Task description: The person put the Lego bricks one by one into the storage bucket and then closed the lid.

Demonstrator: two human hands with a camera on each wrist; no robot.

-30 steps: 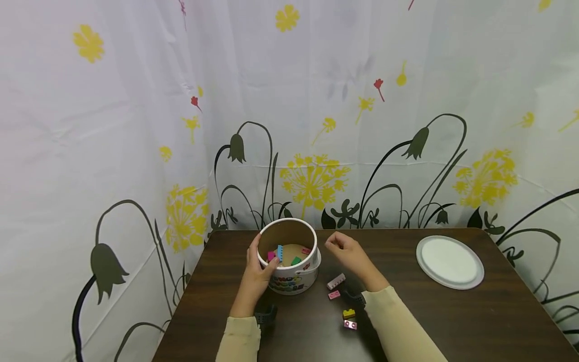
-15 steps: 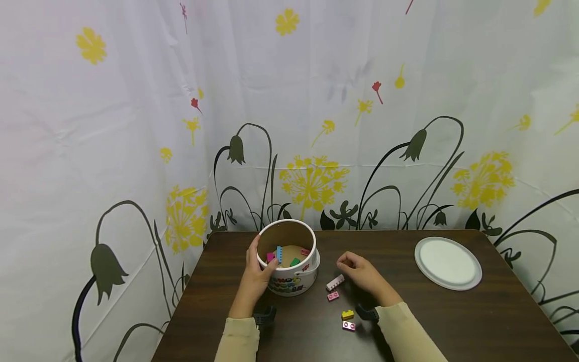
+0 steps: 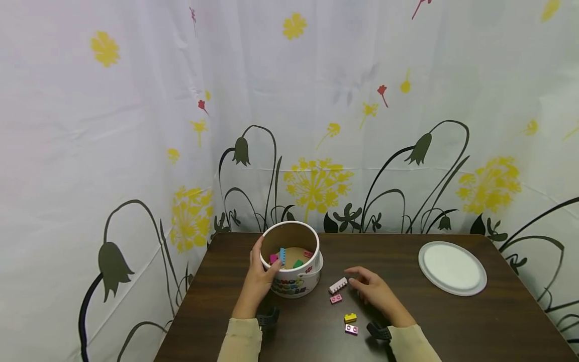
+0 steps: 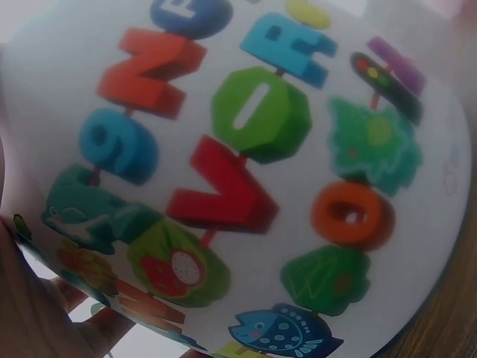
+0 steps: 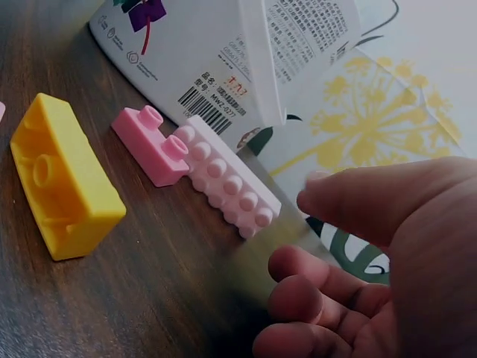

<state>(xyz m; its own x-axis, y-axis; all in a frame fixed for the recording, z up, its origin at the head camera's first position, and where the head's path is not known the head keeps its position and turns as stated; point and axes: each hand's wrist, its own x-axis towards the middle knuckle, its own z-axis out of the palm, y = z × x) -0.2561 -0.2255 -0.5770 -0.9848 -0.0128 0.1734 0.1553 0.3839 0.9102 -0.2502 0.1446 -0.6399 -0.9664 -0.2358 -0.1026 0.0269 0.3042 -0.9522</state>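
Observation:
My left hand (image 3: 258,281) grips the near left side of a white bucket (image 3: 295,289), thumb over the rim and fingers around the outside. Inside the bucket lie a blue block (image 3: 282,255), a magenta block (image 3: 273,258), a green block (image 3: 297,263) and a red block (image 3: 308,254). My right hand (image 3: 375,291) hovers just right of a long pale pink block (image 5: 235,179), thumb and fingers apart, holding nothing. Beside that block is a short pink block (image 5: 151,145). Closer to me are a yellow block (image 5: 67,179) and a light pink block (image 3: 351,329).
A white round lid (image 3: 452,268) lies at the right on the dark wooden table (image 3: 217,271). Behind the table's far edge hangs a flower-patterned curtain (image 3: 339,75). The bucket's handle (image 3: 312,271) hangs down on its right side.
My right hand has come away from beside the bucket, down and right toward the long pale pink block, and its fingers have spread. My left hand still holds the bucket in place.

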